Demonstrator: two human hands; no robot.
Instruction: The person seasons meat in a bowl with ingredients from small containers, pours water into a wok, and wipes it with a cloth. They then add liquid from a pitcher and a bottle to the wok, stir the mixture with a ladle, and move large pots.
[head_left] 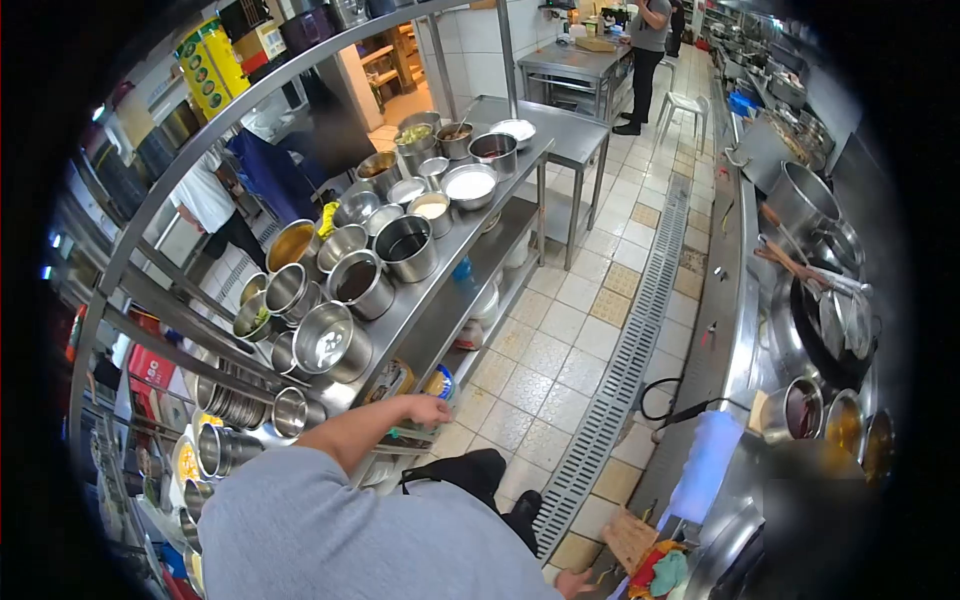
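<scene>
My left hand (428,410) hangs beside the edge of the steel shelving on the left, its fingers curled in, and I see nothing in it. Close to it on the lower shelf is a tub with a blue and yellow label (438,382). At the bottom edge, my right hand (573,583) is only partly in view, near a wooden board (630,541) and a bundle of red, orange and green cloths (660,570). Whether its fingers hold anything cannot be made out.
Several steel pots crowd the shelving top (455,262), some with dark sauce (357,279). A floor drain grate (622,400) runs along the tiled aisle. On the right, a stove line carries a wok (800,325) and pots. Farther off stand a white stool (685,105) and a person (648,60).
</scene>
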